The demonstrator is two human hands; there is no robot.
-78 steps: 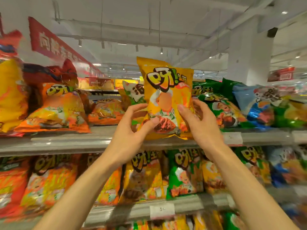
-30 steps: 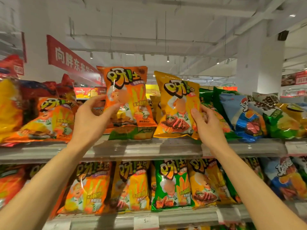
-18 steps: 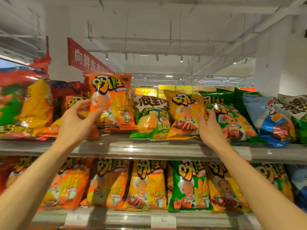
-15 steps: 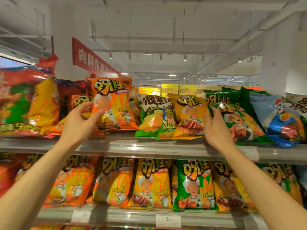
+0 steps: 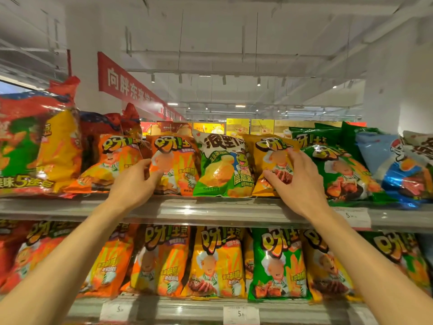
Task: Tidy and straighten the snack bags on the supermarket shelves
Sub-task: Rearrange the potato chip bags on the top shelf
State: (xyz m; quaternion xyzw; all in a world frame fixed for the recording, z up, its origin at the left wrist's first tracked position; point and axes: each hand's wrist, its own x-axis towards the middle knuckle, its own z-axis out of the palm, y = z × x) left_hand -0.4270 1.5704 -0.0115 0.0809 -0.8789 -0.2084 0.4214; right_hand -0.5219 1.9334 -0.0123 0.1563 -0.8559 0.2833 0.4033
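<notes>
**On the top shelf: both bags are back down**

Up on the top shelf [image 5: 210, 208], both bags have landed; half a second ago the left hand [image 5: 133, 184] had the orange bag [image 5: 178, 165] raised above its neighbours, and now it stands on the shelf just left of the green-and-white bag [image 5: 222, 165]; thumb and fingers curl round its left edge, so that grip isn't released yet. Right hand [image 5: 297, 181] lies on the yellow bag [image 5: 269, 160], fingers spread and fairly straight, pressing its face rather than pinching it; that bag sits between the green-and-white bag and the green bag [image 5: 339, 170], touching both.

So the placing looks done to me, and what's left here is squaring up; the yellow bag leans back a bit, and the orange one overlaps the bag behind it. Lower row [image 5: 215, 261] already looks upright and faced, so I'd guess it needs little.
</notes>
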